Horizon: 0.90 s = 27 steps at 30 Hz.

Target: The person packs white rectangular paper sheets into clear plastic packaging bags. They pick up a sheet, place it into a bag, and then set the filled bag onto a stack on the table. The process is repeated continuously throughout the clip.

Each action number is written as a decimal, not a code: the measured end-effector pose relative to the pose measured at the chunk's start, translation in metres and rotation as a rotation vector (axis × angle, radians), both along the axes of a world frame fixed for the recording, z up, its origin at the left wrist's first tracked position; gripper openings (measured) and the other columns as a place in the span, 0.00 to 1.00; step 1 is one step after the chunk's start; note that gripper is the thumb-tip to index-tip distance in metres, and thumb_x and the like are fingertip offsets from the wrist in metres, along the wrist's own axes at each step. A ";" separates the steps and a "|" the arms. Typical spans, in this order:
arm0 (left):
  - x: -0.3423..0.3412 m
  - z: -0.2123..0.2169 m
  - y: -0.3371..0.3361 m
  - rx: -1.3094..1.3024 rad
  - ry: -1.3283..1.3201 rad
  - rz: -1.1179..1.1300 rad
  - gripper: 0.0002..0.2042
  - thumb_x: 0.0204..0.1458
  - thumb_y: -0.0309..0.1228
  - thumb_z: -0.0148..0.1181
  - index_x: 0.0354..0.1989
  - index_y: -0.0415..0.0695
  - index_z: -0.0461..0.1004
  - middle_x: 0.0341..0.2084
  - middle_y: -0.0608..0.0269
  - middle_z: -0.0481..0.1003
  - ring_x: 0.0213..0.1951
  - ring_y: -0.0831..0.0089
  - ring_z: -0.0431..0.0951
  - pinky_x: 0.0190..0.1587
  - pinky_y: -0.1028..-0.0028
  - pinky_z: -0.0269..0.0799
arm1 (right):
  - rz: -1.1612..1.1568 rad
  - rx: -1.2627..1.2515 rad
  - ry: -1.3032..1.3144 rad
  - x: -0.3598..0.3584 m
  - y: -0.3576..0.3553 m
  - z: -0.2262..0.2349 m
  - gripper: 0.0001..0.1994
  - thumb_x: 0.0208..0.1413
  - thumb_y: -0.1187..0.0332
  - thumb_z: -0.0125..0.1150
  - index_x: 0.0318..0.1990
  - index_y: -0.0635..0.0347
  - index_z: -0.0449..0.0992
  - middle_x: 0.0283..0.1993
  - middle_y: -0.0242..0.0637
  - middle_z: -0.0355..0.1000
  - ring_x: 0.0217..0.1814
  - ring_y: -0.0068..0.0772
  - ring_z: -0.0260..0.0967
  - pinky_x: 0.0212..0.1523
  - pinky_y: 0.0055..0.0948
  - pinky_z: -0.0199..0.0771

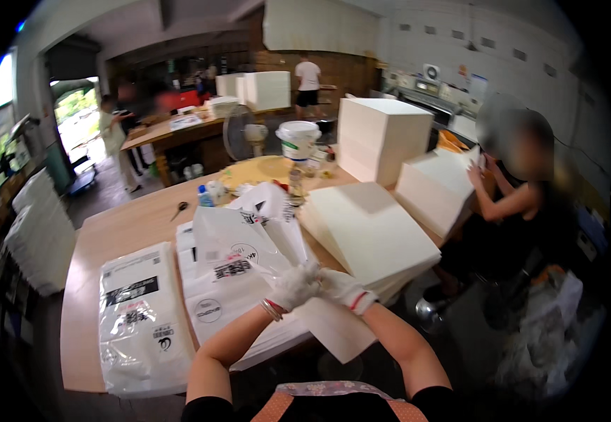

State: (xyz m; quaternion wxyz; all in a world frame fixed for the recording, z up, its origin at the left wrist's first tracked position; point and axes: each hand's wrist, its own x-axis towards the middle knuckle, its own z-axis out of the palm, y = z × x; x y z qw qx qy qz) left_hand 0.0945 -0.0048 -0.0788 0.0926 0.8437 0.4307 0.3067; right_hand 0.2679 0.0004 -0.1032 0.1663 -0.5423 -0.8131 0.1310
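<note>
Both my hands wear white gloves and meet at the front edge of the wooden table (119, 232). My left hand (293, 287) and my right hand (343, 288) pinch the same white paper sheet (337, 330), which hangs over the table edge toward me. Under my left hand lies a stack of white printed paper bags (224, 295), with one bag (232, 239) standing open behind it. To the right of my hands lies a fanned pile of cream sheets (369, 228).
A wrapped white pack of bags (140, 323) lies at the left front. Scissors (180, 208), a small bottle (205, 196), a white bucket (298, 139) and tall paper stacks (381, 137) sit farther back. A person (523, 190) handles sheets at the right; others stand far behind.
</note>
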 end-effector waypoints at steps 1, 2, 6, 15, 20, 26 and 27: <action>-0.021 -0.017 0.010 0.021 -0.188 0.033 0.17 0.44 0.25 0.54 0.46 0.45 0.67 0.28 0.49 0.72 0.26 0.51 0.74 0.30 0.57 0.70 | -0.056 -0.020 0.159 -0.001 -0.001 0.009 0.23 0.50 0.55 0.56 0.51 0.58 0.67 0.40 0.50 0.72 0.42 0.49 0.72 0.39 0.44 0.72; -0.034 -0.027 0.014 -0.015 -0.134 0.111 0.17 0.45 0.27 0.54 0.46 0.47 0.67 0.30 0.50 0.72 0.30 0.52 0.74 0.32 0.58 0.70 | -0.137 0.137 0.153 0.008 0.011 -0.010 0.25 0.51 0.55 0.56 0.53 0.57 0.64 0.42 0.50 0.71 0.43 0.50 0.71 0.40 0.45 0.72; -0.058 -0.111 -0.010 0.028 0.024 0.249 0.18 0.44 0.32 0.58 0.47 0.53 0.67 0.31 0.57 0.72 0.33 0.56 0.74 0.35 0.60 0.71 | -0.349 0.214 0.001 -0.003 0.050 -0.074 0.31 0.52 0.56 0.55 0.61 0.53 0.51 0.48 0.50 0.68 0.46 0.52 0.70 0.40 0.49 0.71; -0.093 -0.166 0.016 0.561 0.253 0.099 0.09 0.51 0.35 0.54 0.40 0.50 0.69 0.29 0.65 0.70 0.34 0.66 0.72 0.37 0.66 0.72 | -0.254 -0.026 -0.154 -0.034 0.136 -0.069 0.20 0.53 0.65 0.48 0.55 0.55 0.62 0.38 0.54 0.73 0.41 0.57 0.72 0.40 0.48 0.72; -0.157 -0.197 0.021 0.829 0.704 0.920 0.08 0.52 0.33 0.52 0.39 0.46 0.67 0.27 0.58 0.71 0.32 0.62 0.73 0.37 0.65 0.72 | -0.223 -0.041 0.008 -0.024 0.146 -0.071 0.12 0.56 0.64 0.41 0.39 0.59 0.70 0.41 0.56 0.72 0.43 0.57 0.71 0.42 0.51 0.71; -0.194 -0.190 -0.018 -0.035 -0.377 0.910 0.14 0.47 0.25 0.51 0.44 0.42 0.61 0.23 0.49 0.70 0.28 0.47 0.73 0.30 0.59 0.69 | -0.228 0.122 0.129 0.018 0.114 -0.098 0.12 0.54 0.64 0.44 0.37 0.60 0.71 0.36 0.58 0.72 0.41 0.61 0.70 0.40 0.50 0.70; -0.187 -0.182 -0.024 -0.048 -0.366 0.884 0.14 0.47 0.24 0.51 0.43 0.42 0.61 0.23 0.48 0.70 0.28 0.47 0.73 0.29 0.57 0.68 | -0.220 0.150 0.138 0.028 0.099 -0.098 0.11 0.54 0.64 0.44 0.38 0.60 0.70 0.36 0.58 0.72 0.40 0.62 0.69 0.39 0.51 0.70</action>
